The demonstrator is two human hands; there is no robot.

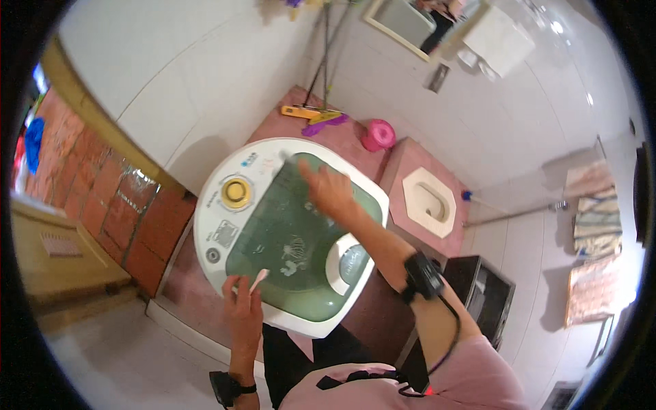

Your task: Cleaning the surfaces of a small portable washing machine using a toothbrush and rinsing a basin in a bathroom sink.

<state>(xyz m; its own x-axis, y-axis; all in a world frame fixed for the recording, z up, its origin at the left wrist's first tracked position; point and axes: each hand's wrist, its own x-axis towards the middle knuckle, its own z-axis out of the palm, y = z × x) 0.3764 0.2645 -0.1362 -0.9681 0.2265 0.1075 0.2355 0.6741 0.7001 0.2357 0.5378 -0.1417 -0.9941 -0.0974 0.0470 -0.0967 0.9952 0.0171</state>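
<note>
A small washing machine [207, 205] with a white rim and a green see-through lid [273, 225] stands in front of me. My left hand [242, 301] is closed at its near left corner. From its fingers sticks a slim pale pink thing with a widened end, like a toothbrush [260, 279]. Over the far part of the lid reaches my right hand [329, 191], its fingertips smeared by motion. A greyish blur lies just beyond those fingertips; whether they hold something cannot be made out. A yellow dial [237, 194] sits on the control panel left of the lid.
Behind the machine, a broom [301, 111] and mop lean in the corner beside a pink bucket [378, 135]. A squat toilet [429, 203] is set in a raised pink step at right. Towels [596, 225] hang on the right wall. A doorway opens onto red floor tiles [113, 232] at left.
</note>
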